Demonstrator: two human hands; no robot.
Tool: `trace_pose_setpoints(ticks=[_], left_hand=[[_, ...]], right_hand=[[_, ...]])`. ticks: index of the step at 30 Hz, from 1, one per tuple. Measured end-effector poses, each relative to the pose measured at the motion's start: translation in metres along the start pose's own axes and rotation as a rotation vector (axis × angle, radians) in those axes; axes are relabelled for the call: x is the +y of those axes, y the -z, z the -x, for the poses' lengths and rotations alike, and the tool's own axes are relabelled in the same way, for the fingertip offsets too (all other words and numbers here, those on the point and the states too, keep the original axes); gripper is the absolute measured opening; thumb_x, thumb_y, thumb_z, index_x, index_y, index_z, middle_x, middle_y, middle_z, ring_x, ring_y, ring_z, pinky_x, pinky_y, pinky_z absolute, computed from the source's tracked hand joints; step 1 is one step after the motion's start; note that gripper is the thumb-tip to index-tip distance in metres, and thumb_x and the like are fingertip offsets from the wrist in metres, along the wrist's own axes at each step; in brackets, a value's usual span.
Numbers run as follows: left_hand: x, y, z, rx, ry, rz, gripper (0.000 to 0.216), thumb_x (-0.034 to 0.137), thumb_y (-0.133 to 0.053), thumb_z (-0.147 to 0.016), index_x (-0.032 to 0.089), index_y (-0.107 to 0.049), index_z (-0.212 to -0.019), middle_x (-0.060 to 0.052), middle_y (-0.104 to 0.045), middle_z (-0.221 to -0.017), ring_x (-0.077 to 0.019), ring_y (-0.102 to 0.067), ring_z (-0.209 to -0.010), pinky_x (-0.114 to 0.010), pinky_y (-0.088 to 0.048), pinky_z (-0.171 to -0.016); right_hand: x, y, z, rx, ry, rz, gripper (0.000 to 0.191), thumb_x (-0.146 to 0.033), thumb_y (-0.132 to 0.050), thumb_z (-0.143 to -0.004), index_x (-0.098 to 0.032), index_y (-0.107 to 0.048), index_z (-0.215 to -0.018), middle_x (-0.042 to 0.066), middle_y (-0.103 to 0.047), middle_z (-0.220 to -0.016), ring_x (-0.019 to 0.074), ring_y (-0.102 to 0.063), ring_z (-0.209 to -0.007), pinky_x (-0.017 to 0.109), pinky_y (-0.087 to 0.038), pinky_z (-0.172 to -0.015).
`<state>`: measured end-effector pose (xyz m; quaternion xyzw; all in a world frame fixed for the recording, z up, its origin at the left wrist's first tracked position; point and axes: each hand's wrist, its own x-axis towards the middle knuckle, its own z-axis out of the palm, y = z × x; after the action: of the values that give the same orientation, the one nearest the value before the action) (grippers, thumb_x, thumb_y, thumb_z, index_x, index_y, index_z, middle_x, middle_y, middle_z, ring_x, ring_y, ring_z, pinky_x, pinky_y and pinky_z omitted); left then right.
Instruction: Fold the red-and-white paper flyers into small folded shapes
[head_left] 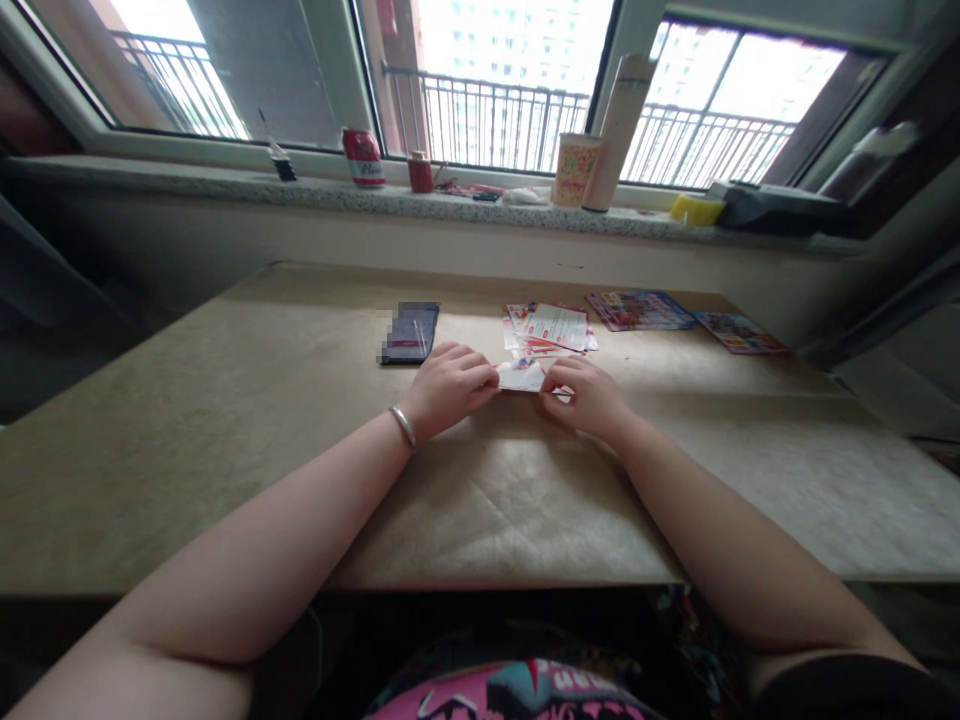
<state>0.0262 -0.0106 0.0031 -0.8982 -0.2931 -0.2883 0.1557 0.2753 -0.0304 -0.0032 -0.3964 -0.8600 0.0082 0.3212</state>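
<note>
In the head view, a white paper is being held over the tabletop, just on the near side of a loose pile of printed sheets. Its left end is being pinched by the left hand, its right end by the right hand, each grip being closed on it. A dark phone is being supported beyond the left hand.

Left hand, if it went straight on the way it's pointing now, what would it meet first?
The left hand would first push into the white paper at its fingertips. Past that, probably the pile of printed sheets, though depth is hard to judge here.
</note>
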Motion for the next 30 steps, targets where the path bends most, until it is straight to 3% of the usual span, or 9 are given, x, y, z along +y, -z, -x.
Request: trace_pose_setpoints(ticks=[14, 23, 30], left_hand=[[-0.013, 0.003, 0.005, -0.030, 0.124, 0.125, 0.022, 0.032, -0.051, -0.092, 0.017, -0.064, -0.083, -0.005, -0.067, -0.086, -0.0174, -0.058, -0.082, -0.031, -0.044, -0.078], [-0.001, -0.011, 0.006, -0.258, -0.041, 0.237, 0.028, 0.038, -0.057, -0.090, 0.023, -0.067, -0.111, -0.007, -0.066, -0.115, -0.0214, -0.059, -0.105, -0.036, -0.046, -0.092], [-0.010, -0.015, 0.006, -0.228, -0.138, 0.313, 0.025, 0.028, -0.049, -0.095, 0.030, -0.073, -0.102, -0.002, -0.071, -0.107, -0.0159, -0.061, -0.102, -0.033, -0.047, -0.094]], right_hand=[[0.015, 0.004, 0.005, -0.088, -0.067, -0.133, 0.010, -0.014, -0.058, -0.071, -0.020, -0.054, -0.065, 0.000, -0.059, -0.069, 0.0148, -0.053, -0.067, 0.026, -0.041, -0.063], [-0.003, -0.004, 0.003, -0.221, 0.019, -0.158, 0.006, -0.019, -0.062, -0.080, -0.020, -0.068, -0.079, 0.003, -0.065, -0.076, 0.0160, -0.057, -0.076, 0.027, -0.044, -0.069], [0.016, -0.009, 0.005, -0.004, -0.055, -0.083, 0.020, -0.015, -0.060, -0.080, -0.022, -0.070, -0.096, 0.007, -0.069, -0.104, 0.0216, -0.060, -0.100, 0.039, -0.046, -0.091]])
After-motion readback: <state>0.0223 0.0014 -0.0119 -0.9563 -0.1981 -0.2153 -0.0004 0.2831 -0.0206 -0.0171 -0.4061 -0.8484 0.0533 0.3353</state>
